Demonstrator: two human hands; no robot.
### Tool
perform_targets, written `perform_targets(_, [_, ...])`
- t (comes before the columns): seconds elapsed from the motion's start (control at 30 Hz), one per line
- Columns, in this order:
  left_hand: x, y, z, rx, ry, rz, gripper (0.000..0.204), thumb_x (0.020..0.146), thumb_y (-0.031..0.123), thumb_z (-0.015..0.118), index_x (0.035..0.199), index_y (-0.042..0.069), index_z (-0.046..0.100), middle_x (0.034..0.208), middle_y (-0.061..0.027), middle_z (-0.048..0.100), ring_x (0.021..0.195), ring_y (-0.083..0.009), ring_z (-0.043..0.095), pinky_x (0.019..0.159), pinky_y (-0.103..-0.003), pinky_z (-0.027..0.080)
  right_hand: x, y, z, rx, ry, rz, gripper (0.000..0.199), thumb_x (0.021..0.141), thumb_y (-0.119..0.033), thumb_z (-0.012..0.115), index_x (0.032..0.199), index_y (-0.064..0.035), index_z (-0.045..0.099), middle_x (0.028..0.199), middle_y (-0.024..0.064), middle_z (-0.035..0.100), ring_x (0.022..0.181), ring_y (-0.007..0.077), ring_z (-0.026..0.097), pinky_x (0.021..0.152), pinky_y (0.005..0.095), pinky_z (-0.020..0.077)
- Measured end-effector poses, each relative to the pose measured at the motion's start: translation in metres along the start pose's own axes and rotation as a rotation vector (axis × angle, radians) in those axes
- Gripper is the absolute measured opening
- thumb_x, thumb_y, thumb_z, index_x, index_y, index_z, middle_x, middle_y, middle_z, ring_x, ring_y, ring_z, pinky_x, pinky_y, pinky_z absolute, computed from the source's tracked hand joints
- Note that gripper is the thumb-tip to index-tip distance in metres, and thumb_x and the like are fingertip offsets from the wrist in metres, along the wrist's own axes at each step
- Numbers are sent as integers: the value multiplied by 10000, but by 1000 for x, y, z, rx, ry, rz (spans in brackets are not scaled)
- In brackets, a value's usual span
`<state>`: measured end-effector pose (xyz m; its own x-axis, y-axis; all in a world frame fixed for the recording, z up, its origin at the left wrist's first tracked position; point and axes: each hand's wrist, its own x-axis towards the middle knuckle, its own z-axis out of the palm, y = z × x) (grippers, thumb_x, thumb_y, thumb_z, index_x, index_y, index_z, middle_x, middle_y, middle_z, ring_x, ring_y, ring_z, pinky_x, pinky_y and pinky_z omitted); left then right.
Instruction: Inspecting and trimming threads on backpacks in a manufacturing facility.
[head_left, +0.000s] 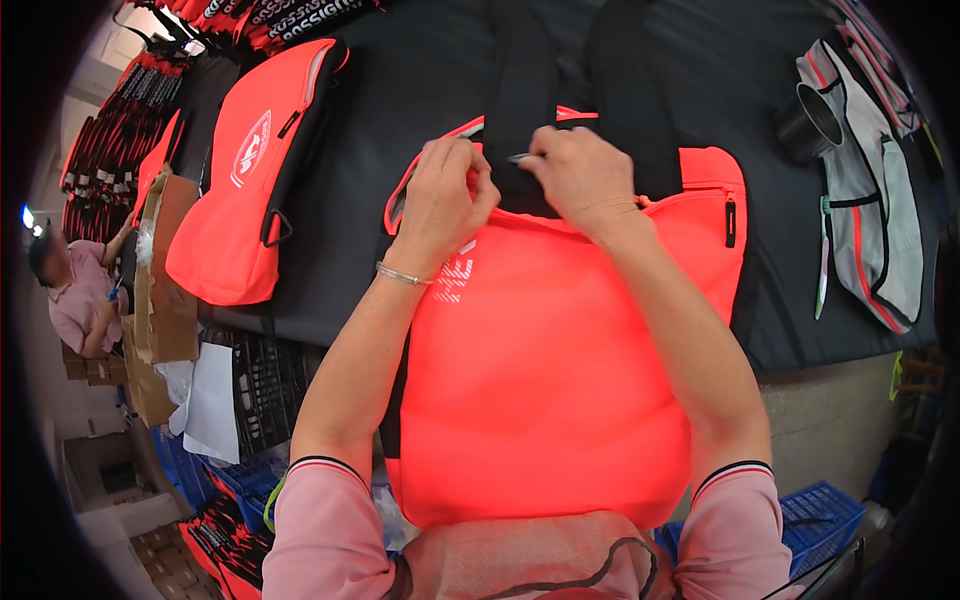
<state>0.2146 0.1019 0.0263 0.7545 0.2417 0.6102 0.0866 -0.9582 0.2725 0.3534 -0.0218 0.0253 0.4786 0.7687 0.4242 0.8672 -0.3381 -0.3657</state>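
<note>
A slim grey metal piece (518, 157) is pinched between the thumb and fingers of the right hand (583, 180), which are closed tightly about it, its tip pointed left. The fingers of the left hand (445, 195) are curled inward just beside it; whether anything is held by them cannot be told, as the fingertips are hidden. Both hands are placed over the far edge of a red-orange bag (550, 380), which is spread flat at the near side of the worktop (420, 80), its near end reaching the wearer's body. From its mouth, two broad black straps (520, 80) are run away toward the far side. The bag looks light, soft and floppy, with a smooth face that may slide a little; little harm would be expected from firm handling. It is probably best grasped by the seamed rim of the mouth, or by the corner near the black zip pull (730, 222), since the broad middle would likely sag and crease. On the left, a similar bag (240, 180) is laid; on the right, a dark metal cup (805, 130) is seen beside a grey panelled piece (870, 220).
</note>
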Motion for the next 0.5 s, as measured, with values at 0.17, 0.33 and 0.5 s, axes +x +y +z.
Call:
perform_targets(0.17, [-28, 34, -11, -256, -216, 185, 148, 778, 28, 683, 759, 13, 537, 928, -143, 655, 882, -296, 630, 789, -395, 505, -13, 24, -37, 36, 14, 234, 251, 869, -322, 703, 905, -81, 644, 799, 48, 679, 789, 240, 653, 660, 391, 539])
perform_targets(0.33, [-31, 32, -7, -313, -158, 107, 183, 817, 50, 660, 672, 27, 552, 926, -140, 705, 779, -264, 636, 761, -351, 491, -26, 25, -35, 69, -12, 5, 209, 883, -302, 698, 911, -100, 650, 723, 9, 610, 700, 199, 600, 619, 360, 489])
perform_targets(0.5, [-34, 33, -5, -292, -119, 52, 136, 823, 66, 701, 776, 0, 591, 928, -159, 685, 848, -290, 651, 811, -376, 508, -25, 27, -25, -28, -38, -82, 199, 862, -299, 717, 881, -110, 655, 703, 10, 596, 699, 184, 591, 605, 344, 486])
